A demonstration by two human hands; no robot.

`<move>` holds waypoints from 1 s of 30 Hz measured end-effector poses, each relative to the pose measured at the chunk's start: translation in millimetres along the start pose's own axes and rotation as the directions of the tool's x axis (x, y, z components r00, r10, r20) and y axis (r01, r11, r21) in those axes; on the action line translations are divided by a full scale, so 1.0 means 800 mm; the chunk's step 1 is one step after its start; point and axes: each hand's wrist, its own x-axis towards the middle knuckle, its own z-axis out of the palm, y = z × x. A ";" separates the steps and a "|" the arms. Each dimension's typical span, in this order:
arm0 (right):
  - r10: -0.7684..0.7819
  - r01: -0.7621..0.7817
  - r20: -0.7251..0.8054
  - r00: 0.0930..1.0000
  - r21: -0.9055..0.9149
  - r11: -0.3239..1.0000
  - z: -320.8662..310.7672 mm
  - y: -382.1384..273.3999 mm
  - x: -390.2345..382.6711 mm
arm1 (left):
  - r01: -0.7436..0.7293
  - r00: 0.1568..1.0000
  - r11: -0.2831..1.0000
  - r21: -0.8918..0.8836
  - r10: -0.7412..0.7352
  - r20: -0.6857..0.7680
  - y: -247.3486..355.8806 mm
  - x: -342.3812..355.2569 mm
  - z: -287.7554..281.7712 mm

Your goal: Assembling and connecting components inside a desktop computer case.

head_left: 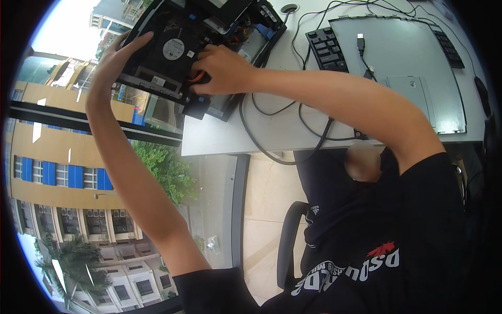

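Observation:
An opened black computer case [209, 31] lies on the white desk [282, 131] near its left edge, with a round cooling fan [173, 48] and inner parts showing. My left hand [117, 52] grips the case's left side beside the fan. My right hand [222, 68] reaches into the case just right of the fan, its fingers curled over an orange part [196, 77]; what the fingers hold is hidden.
A grey metal side panel [402, 68] lies on a black keyboard [327, 49] at the desk's right. Black cables [272, 110] loop across the desk and hang over its front edge. A window beside the desk shows buildings and trees. A black office chair [287, 246] sits below.

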 end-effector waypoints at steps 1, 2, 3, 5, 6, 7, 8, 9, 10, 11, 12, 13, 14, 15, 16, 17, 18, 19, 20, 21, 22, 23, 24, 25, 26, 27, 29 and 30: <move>-0.046 0.046 -0.011 0.999 0.008 0.999 -0.013 -0.003 0.001 | 0.009 0.999 0.999 0.037 -0.011 0.046 -0.001 0.003 -0.007; -0.054 0.054 -0.006 0.999 0.010 0.998 -0.029 -0.002 0.002 | 0.003 0.996 0.998 0.070 -0.010 0.093 0.001 0.009 -0.010; -0.057 0.057 -0.008 0.998 0.018 0.998 -0.038 -0.001 0.002 | 0.009 0.993 0.999 0.044 -0.014 0.115 0.000 0.010 -0.010; -0.030 0.028 -0.033 0.999 -0.051 0.998 -0.053 -0.003 -0.003 | -0.037 0.998 0.999 0.034 0.035 0.046 -0.004 0.006 -0.006; -0.032 0.031 -0.036 0.999 -0.051 0.998 -0.055 -0.001 -0.003 | -0.092 0.996 0.995 0.026 0.092 -0.019 -0.003 0.004 -0.004; 0.028 -0.030 0.060 0.998 0.030 0.999 -0.057 0.002 0.000 | -0.093 0.995 0.995 0.029 0.093 -0.022 -0.003 0.001 -0.005; 0.085 -0.101 0.162 0.983 0.098 0.990 -0.061 0.008 0.001 | -0.092 0.996 0.995 0.037 0.092 -0.018 0.001 -0.002 -0.004; 0.088 -0.104 0.160 0.983 0.094 0.990 -0.063 0.012 0.003 | -0.091 0.996 0.995 0.044 0.092 -0.013 0.006 -0.003 -0.002; 0.128 -0.151 0.187 0.974 0.116 0.982 -0.063 0.015 0.004 | -0.097 0.995 0.994 0.043 0.097 -0.011 0.007 -0.002 -0.001; 0.166 -0.198 0.215 0.962 0.138 0.970 -0.064 0.015 0.006 | -0.093 0.995 0.995 0.037 0.094 -0.018 0.007 -0.001 0.000; 0.170 -0.201 0.211 0.963 0.135 0.970 -0.065 0.016 0.006 | -0.091 0.995 0.995 0.031 0.092 -0.023 0.008 0.002 0.000; 0.188 -0.224 0.213 0.959 0.156 0.962 -0.066 0.016 0.004 | -0.099 0.995 0.995 0.029 0.099 -0.019 0.009 0.004 0.000; 0.208 -0.247 0.216 0.954 0.175 0.953 -0.071 0.012 0.004 | -0.074 0.997 0.997 0.031 0.074 0.000 0.013 0.004 -0.001; 0.218 -0.254 0.211 0.953 0.165 0.953 -0.075 0.008 0.004 | -0.051 0.999 0.998 0.031 0.050 0.021 0.018 0.004 0.000; 0.211 -0.253 0.262 0.942 0.137 0.958 -0.080 0.005 0.002 | -0.063 0.998 0.998 0.024 0.062 0.030 0.020 0.006 0.004; 0.197 -0.242 0.311 0.930 0.114 0.964 -0.087 -0.002 0.005 | -0.069 0.998 0.997 0.038 0.069 -0.002 0.016 0.006 0.002; 0.210 -0.253 0.308 0.928 0.105 0.962 -0.098 -0.007 0.006 | -0.075 0.997 0.996 0.049 0.076 -0.024 0.013 0.005 0.005; 0.161 -0.176 0.334 0.929 0.016 0.984 -0.110 -0.009 0.008 | -0.068 0.998 0.997 -0.021 0.068 0.005 0.011 0.006 0.005; 0.098 -0.084 0.378 0.921 -0.052 0.995 -0.119 -0.020 0.015 | -0.055 0.998 0.998 -0.025 0.055 0.008 0.006 0.005 0.002; 0.099 -0.049 0.456 0.884 -0.121 0.991 -0.146 -0.026 0.018 | -0.072 0.997 0.996 -0.045 0.073 0.010 0.003 0.006 0.004; 0.016 0.059 0.454 0.891 -0.152 0.987 -0.170 -0.037 0.023 | -0.068 0.998 0.997 -0.032 0.068 -0.013 0.003 -0.006 -0.018; -0.084 0.162 0.365 0.927 -0.191 0.968 -0.189 -0.025 0.011 | -0.067 0.998 0.995 -0.080 0.065 -0.018 0.007 -0.011 -0.014; -0.052 0.195 0.408 0.911 -0.317 0.928 -0.226 -0.028 -0.002 | -0.059 0.998 0.991 -0.120 0.059 -0.003 -0.001 0.001 0.010; -0.218 0.269 0.256 0.942 -0.186 0.945 -0.248 -0.004 -0.016 | -0.067 0.997 0.994 -0.083 0.065 -0.030 0.007 -0.007 -0.005; -0.169 0.336 0.421 0.891 -0.364 0.869 -0.293 -0.003 -0.023 | -0.088 0.996 0.991 -0.098 0.086 -0.020 0.000 0.010 0.019; -0.155 0.441 0.533 0.832 -0.464 0.768 -0.329 -0.017 -0.017 | -0.069 0.998 0.996 -0.064 0.069 -0.008 0.001 -0.001 -0.003; 0.028 0.196 0.390 0.920 -0.522 0.830 -0.379 -0.005 -0.048 | -0.100 0.995 0.989 -0.108 0.097 -0.031 -0.004 0.007 -0.003; 0.027 0.207 0.397 0.918 -0.535 0.819 -0.404 0.010 -0.062 | -0.120 0.992 0.985 -0.127 0.114 -0.051 -0.007 0.006 -0.007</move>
